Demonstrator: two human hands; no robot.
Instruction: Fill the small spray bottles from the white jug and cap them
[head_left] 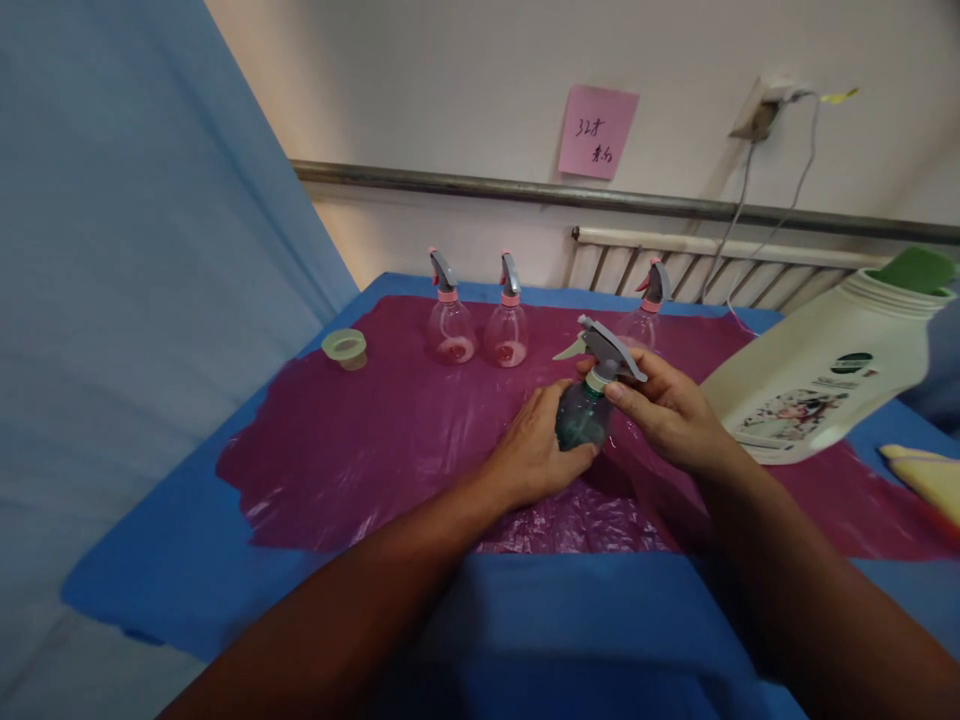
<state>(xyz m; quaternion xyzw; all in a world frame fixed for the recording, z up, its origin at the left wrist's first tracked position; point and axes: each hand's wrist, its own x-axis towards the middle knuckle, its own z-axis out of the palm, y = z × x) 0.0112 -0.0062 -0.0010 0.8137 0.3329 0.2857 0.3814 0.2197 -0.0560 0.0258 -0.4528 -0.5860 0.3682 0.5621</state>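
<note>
A dark green spray bottle (580, 418) with a grey trigger head stands slightly tilted between both hands. My left hand (536, 445) is wrapped around its body. At the neck, the fingers of my right hand (670, 405) pinch the pale collar under the spray head (607, 350). Behind it, partly hidden, is a clear spray bottle (641, 322) with a pink collar. Two more such clear bottles, the left one (451, 328) and the middle one (508, 330), stand farther back, each with a little pinkish liquid at the bottom.
A large white jug (817, 370) with a green top leans at the right. At the left sits a small translucent cup (346, 350). Magenta plastic sheeting (360, 450) covers the blue table (172, 530). A yellow cloth (926, 480) lies far right; a blue curtain (135, 250) hangs left.
</note>
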